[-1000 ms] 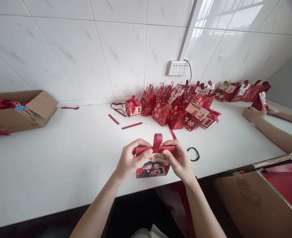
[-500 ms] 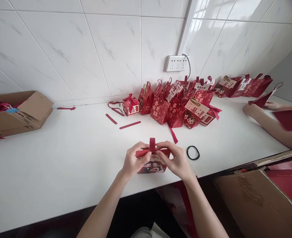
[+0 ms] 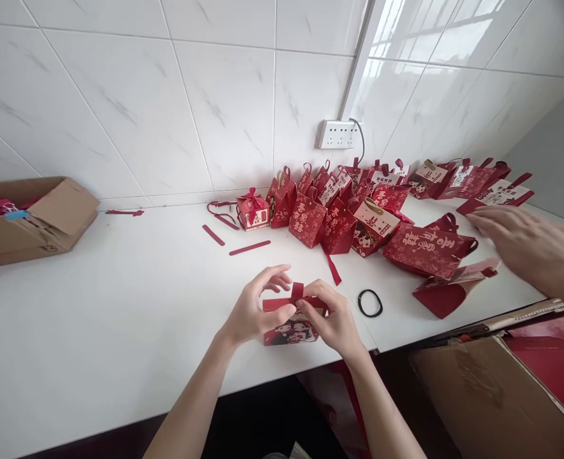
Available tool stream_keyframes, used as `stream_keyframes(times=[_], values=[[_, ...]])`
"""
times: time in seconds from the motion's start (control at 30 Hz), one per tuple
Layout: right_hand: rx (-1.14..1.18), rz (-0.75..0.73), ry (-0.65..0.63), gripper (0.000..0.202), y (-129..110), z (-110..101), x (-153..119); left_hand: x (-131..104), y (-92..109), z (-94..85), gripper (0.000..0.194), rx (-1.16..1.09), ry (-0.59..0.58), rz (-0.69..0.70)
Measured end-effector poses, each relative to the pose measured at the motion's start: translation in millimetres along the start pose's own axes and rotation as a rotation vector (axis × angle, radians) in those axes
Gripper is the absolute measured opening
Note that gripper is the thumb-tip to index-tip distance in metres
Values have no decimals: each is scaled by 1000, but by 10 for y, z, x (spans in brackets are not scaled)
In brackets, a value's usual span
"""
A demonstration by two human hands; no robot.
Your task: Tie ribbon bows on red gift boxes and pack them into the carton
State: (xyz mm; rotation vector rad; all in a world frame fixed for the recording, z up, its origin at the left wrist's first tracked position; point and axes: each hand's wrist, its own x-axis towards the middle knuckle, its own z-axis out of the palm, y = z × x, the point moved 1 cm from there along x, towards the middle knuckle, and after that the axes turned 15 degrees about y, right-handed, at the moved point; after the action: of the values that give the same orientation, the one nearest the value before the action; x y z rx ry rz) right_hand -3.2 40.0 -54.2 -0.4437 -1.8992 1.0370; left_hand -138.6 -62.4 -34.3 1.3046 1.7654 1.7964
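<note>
A red paper gift box with cartoon figures on its front stands near the table's front edge. A short red strap rises in a loop from its top. My right hand grips the box's top edge beside the strap, thumb at the front. My left hand is at the left side of the box, its fingers raised and apart. Its thumb reaches to the base of the strap. The box's upper edge is partly hidden by both hands.
Several finished-looking red gift boxes line the wall. Two loose red strips and a black band lie on the table. A cardboard box sits left. At right, a co-worker's hand is near more boxes.
My left fingers have lifted off the box and spread, while my right hand stays on it. At right, the co-worker's hands have moved and more red boxes now lie on the table.
</note>
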Motion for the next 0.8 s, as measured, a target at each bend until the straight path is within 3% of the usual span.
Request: stream_keyframes(times=[0.07, 0.17, 0.33, 0.43, 0.47, 0.53, 0.6, 0.63, 0.7, 0.73, 0.8], values=[[4, 16, -11, 9, -4, 1, -6, 76, 113, -31, 45, 42, -52, 25], [13, 49, -35, 11, -24, -5, -4, 153, 219, -22, 19, 121, -98, 30], [-18, 65, -91, 12, -48, -70, 68, 169, 201, 46, 14, 196, 69, 100], [-65, 20, -124, 11, -71, -123, 89, 149, 212, 109, 12, 180, 72, 121], [-118, -10, -72, 10, -91, -139, 76, 142, 233, 134, 12, 171, 63, 116], [-276, -73, 154, 12, -153, -167, 9, 128, 294, 193, 11, 172, 61, 93], [-402, -112, 356, 26, -229, -174, -105, 111, 366, 258, 11, 188, 86, 66], [-423, -118, 379, 36, -259, -167, -167, 102, 400, 290, 10, 201, 100, 56], [-404, -106, 304, 52, -286, -139, -272, 88, 453, 344, 9, 217, 107, 42], [-385, -90, 269, 52, -281, -128, -308, 87, 470, 363, 9, 219, 90, 36], [-334, -5, 251, 31, -237, -131, -337, 99, 484, 374, 10, 228, 12, 51]])
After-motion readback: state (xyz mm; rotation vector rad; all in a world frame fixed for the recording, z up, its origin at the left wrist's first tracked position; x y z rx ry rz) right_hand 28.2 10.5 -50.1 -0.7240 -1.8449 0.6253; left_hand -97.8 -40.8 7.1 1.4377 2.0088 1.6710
